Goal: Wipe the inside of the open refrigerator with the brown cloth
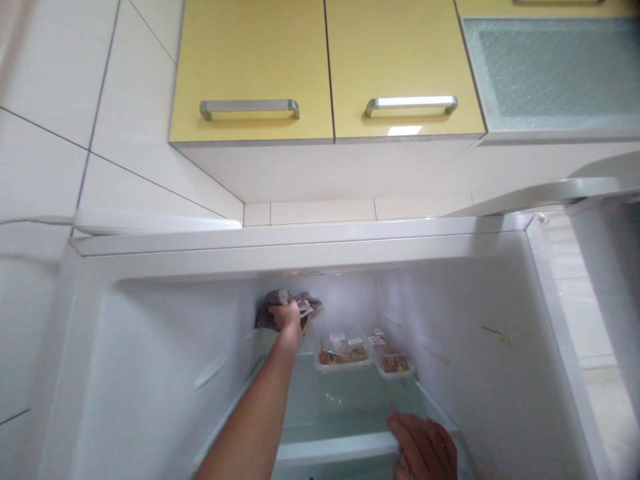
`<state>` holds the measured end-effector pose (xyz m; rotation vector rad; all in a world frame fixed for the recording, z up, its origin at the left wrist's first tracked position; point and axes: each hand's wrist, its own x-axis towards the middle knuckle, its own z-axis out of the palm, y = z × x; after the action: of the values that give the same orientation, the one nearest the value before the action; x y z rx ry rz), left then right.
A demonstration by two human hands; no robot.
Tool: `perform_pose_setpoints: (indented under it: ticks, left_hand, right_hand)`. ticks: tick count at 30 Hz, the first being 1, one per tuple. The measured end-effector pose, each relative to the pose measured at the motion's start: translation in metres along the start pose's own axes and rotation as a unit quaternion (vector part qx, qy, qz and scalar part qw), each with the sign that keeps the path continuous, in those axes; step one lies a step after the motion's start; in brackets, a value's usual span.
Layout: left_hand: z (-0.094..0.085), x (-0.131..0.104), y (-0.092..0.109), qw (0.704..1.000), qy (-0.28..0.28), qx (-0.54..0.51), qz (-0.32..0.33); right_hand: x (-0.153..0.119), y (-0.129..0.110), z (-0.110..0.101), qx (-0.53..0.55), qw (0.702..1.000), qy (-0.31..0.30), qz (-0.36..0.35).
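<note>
My left hand (pixel 287 315) reaches deep into the refrigerator and is closed on a crumpled dark patterned cloth (pixel 270 321). The cloth is pressed into the upper back left corner, against the inner wall (pixel 230 313). Low on the right, my right hand (pixel 425 447) is at the front edge of the glass shelf (pixel 345 407), its fingers curled over the edge and partly cut off by the frame. Two clear-lidded food trays, a left one (pixel 345 355) and a right one (pixel 393 360), stand side by side at the back of this shelf, to the right of the cloth.
The refrigerator door (pixel 605 280) is swung out on the right. Yellow cabinets (pixel 255 60) with metal handles hang above the refrigerator, beside a frosted glass panel (pixel 555 73). White tiles (pixel 45 67) cover the wall on the left. Small shelf ledges (pixel 210 371) stick out from the inner side walls.
</note>
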<state>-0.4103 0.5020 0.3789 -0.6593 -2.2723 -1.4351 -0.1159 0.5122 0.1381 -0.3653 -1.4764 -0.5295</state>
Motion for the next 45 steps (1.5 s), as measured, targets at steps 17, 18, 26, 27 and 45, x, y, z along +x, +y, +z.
perform_pose_setpoints:
  ticks: [17, 18, 26, 27, 45]
  left_hand:
    - [0.041, -0.063, 0.062, 0.878, -0.068, 0.176, 0.44]
    - [0.05, -0.072, 0.07, 0.859, -0.084, 0.18, 0.472]
    - [0.084, -0.105, 0.105, 0.776, -0.122, 0.226, 0.576]
    - [0.081, -0.1, 0.103, 0.758, -0.131, 0.233, 0.595]
    - [0.007, -0.023, 0.023, 0.741, -0.16, 0.271, 0.593]
  right_hand:
    - [0.004, -0.007, 0.007, 0.003, 0.998, 0.049, 0.024]
    - [0.004, -0.007, 0.007, 0.005, 0.998, 0.05, 0.028]
    - [0.004, -0.008, 0.004, 0.017, 0.998, 0.041, 0.047]
    - [0.005, -0.008, 0.004, 0.022, 0.998, 0.039, 0.046]
    - [0.005, -0.007, 0.002, 0.027, 0.998, 0.036, 0.035]
